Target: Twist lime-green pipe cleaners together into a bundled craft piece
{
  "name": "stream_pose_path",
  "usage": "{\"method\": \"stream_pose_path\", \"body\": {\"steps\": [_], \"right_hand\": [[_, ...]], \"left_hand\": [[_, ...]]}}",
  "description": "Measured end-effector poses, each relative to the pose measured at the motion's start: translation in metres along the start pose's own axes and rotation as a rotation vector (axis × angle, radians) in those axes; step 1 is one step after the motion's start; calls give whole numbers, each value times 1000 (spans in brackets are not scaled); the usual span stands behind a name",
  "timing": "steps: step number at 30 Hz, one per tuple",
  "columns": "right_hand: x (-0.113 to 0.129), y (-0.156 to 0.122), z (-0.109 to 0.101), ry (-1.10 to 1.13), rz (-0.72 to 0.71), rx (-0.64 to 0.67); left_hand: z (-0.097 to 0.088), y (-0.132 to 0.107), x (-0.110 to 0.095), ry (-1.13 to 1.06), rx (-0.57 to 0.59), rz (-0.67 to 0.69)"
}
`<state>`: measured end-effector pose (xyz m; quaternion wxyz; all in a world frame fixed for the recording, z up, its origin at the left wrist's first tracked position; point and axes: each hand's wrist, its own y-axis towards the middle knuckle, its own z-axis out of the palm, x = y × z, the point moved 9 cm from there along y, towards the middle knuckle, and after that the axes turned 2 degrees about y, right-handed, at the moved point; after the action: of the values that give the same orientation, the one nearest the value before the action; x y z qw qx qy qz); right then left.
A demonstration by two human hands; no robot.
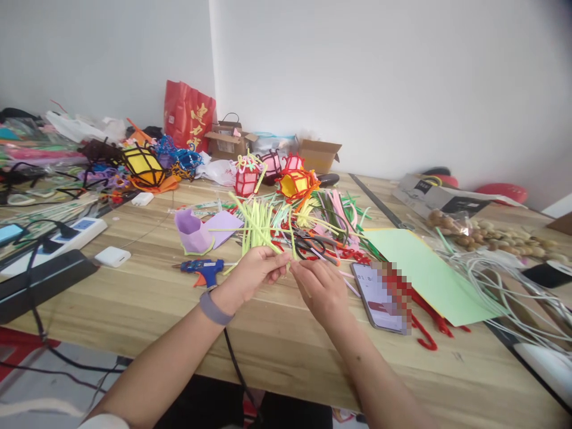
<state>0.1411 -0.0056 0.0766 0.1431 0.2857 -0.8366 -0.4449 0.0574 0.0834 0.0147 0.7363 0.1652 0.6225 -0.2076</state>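
My left hand (254, 273) and my right hand (322, 291) meet above the front of the table, fingertips almost touching. A yellow-green pipe cleaner (292, 235) rises between them, its lower end pinched in the fingers of both. Just beyond lies a loose bundle of yellow-green pipe cleaners (257, 221). Black-handled scissors (310, 244) lie partly buried among other stems behind my right hand. A blue glue gun (203, 268) rests left of my left hand, below a purple cup-shaped piece (193, 231) edged in green and a flat purple sheet (224, 228).
A phone (378, 298) and a light green sheet (429, 268) lie to the right, near tangled white cable (504, 286). Lantern-shaped pieces (297, 183) stand behind the stems. At left are a power strip (74, 238) and a white adapter (112, 256); cardboard boxes (318, 156) sit at the back.
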Motion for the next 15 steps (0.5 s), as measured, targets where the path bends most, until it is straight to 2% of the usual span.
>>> {"method": "stream_pose_path", "body": {"steps": [1, 3, 5, 7, 9, 10, 12, 13, 15], "right_hand": [[-7, 1, 0, 105, 108, -20], [-28, -4, 8, 447, 435, -37], [-40, -18, 35, 927, 824, -1], [-31, -32, 63, 1379, 1147, 60], [-20, -38, 77, 1629, 1317, 94], [-18, -38, 78, 1658, 1337, 99], [-26, -34, 71, 1535, 1235, 66], [-32, -29, 62, 1384, 1119, 46], [-38, -15, 34, 964, 791, -7]], "left_hand": [[-2, 0, -3, 18, -17, 37], [-5, -2, -12, 74, -51, 146], [-7, -5, -21, 138, -68, 245], [-7, -8, -28, 194, -58, 312], [-6, -9, -32, 228, -32, 350], [-6, -9, -33, 235, -26, 362], [-7, -7, -32, 219, -39, 359], [-8, -6, -31, 194, -53, 342], [-8, -3, -25, 134, -63, 280]]}}
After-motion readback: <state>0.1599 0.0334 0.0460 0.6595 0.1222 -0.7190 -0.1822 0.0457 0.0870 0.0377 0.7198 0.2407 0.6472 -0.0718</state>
